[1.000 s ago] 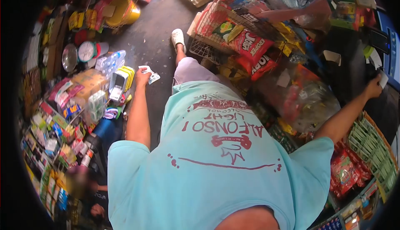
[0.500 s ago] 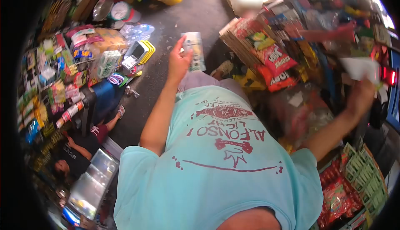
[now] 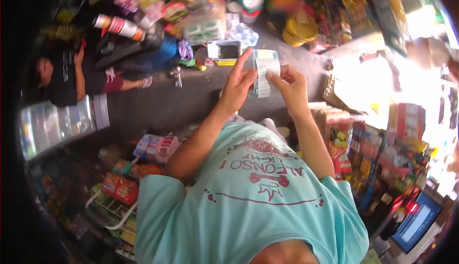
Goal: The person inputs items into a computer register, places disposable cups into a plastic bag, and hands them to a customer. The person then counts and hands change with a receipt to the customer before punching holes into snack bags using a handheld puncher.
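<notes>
In front of my chest, my left hand (image 3: 238, 83) holds a bluish banknote (image 3: 264, 53) upright between thumb and fingers, its index finger pointing up along the edge. A printed white paper slip (image 3: 268, 66), like a receipt, lies over the face of the banknote. My right hand (image 3: 292, 89) pinches the slip's right side between thumb and fingers. Both hands are close together, with the papers between them. Whether there is more than one banknote, I cannot tell.
Beyond my hands, a phone-like tray (image 3: 224, 50) stands by packaged goods and a yellow bucket (image 3: 300, 30). At left, a person (image 3: 71, 75) is near a glass case (image 3: 57, 125). Snack packs (image 3: 340, 159) and a screen (image 3: 417, 222) are at right.
My right hand has come from the far right, by the screen, to the papers at my left hand, bringing the white slip over the banknote. My view has turned rightward.
</notes>
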`<state>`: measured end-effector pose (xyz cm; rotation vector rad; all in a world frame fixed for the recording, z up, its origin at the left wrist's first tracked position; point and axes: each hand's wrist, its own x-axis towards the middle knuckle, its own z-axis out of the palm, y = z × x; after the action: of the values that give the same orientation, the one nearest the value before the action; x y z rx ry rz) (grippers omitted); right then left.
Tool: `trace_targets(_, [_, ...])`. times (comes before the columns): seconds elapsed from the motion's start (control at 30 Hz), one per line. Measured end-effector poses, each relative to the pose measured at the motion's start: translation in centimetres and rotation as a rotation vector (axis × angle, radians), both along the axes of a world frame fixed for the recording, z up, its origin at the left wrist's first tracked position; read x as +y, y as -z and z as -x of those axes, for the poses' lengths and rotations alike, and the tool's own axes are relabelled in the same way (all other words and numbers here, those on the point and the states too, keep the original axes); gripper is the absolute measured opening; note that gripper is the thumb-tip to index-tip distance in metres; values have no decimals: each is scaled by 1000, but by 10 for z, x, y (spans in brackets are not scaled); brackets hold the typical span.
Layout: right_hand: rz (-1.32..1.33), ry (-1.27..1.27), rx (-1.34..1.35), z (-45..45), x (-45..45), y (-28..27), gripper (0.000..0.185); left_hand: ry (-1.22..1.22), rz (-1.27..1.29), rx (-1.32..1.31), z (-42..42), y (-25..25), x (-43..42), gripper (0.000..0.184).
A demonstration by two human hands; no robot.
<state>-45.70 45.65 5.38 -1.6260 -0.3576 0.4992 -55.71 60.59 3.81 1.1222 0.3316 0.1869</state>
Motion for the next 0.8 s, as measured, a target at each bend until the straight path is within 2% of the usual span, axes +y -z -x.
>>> trace_targets(0.07, [-81, -31, 234, 10, 60, -2, 15, 30, -60, -27, 17, -7, 49, 75])
trace_targets(0.17, [-98, -93, 254, 23, 138, -6, 13, -114, -12, -77, 37, -10, 100, 94])
trace_targets(0.27, [-90, -97, 328, 35, 184, -6, 14, -152, -93, 30, 59, 3, 138, 97])
trace_targets(0.33, [-151, -98, 364, 43, 216, -4, 15, -130, -318, 101, 77, 9, 167, 89])
trace_targets(0.4, [13, -291, 306, 39, 233, 3, 14, -93, -512, 112, 98, 16, 202, 83])
trace_targets(0.43, [87, -384, 270, 37, 243, 9, 14, -124, -480, 105, 114, 24, 222, 70])
trace_targets(0.53, [207, -697, 249, 46, 277, 30, 23, -402, -149, 59, 163, 41, 277, 54])
trace_targets(0.57, [300, -722, 156, 51, 290, 46, 17, -531, 36, 16, 176, 46, 287, 49])
trace_targets(0.63, [116, -626, 322, 82, 323, 41, 14, -773, 426, -76, 198, 54, 285, 39])
trace_targets(0.67, [24, -574, 399, 94, 339, 39, 13, -780, 466, -93, 199, 55, 278, 38])
trace_targets(0.73, [41, -613, 409, 110, 363, 40, 13, -800, 537, -133, 194, 53, 266, 35])
trace_targets(0.8, [61, -654, 445, 119, 376, 43, 16, -884, 502, -79, 190, 50, 279, 36])
